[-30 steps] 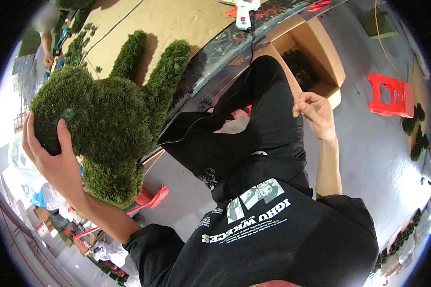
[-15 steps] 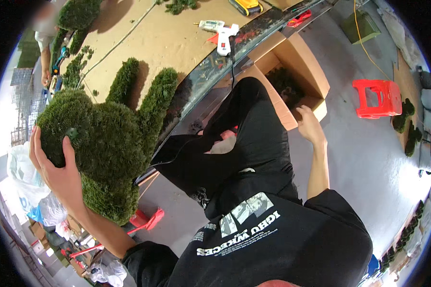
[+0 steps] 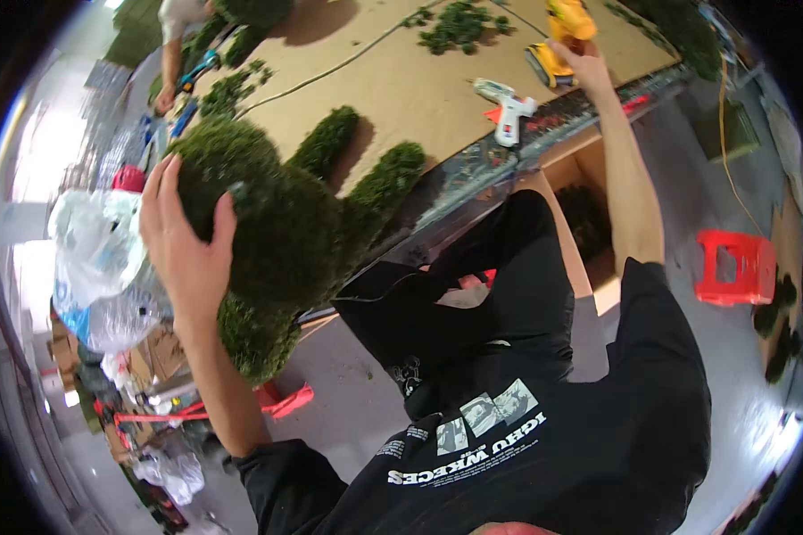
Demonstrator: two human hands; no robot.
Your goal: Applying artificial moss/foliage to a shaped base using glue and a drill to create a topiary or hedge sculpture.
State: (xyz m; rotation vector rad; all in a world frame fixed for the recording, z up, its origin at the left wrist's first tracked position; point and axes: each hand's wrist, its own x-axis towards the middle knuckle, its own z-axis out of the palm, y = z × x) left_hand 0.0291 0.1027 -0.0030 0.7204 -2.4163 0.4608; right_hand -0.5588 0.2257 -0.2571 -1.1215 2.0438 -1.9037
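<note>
A bushy green artificial-grass figure (image 3: 281, 227), with a rounded head and stubby limbs, lies along the table edge at left. My left hand (image 3: 186, 245) grips its round head, thumb and fingers spread around the side. A small pale greenish piece (image 3: 236, 189) shows by my thumb. At the far right of the table, my right hand (image 3: 589, 73) is closed around a yellow cordless drill (image 3: 571, 20), which stands at the edge; motion blurs it a little. Nearer than the drill lies a white glue gun (image 3: 510, 118) with an orange-red stand.
Below the table edge, an open cardboard box (image 3: 569, 218) holds dark green pieces. A red stool (image 3: 732, 267) stands on the floor at right. Green sprigs (image 3: 459, 28) lie on the tabletop. Another person's arm (image 3: 171, 71) works at far left, near a plastic bag (image 3: 98, 241).
My right hand has left the cardboard box and reached up to the drill, taking hold of it. My left hand stays on the figure's head. The whole view has shifted.
</note>
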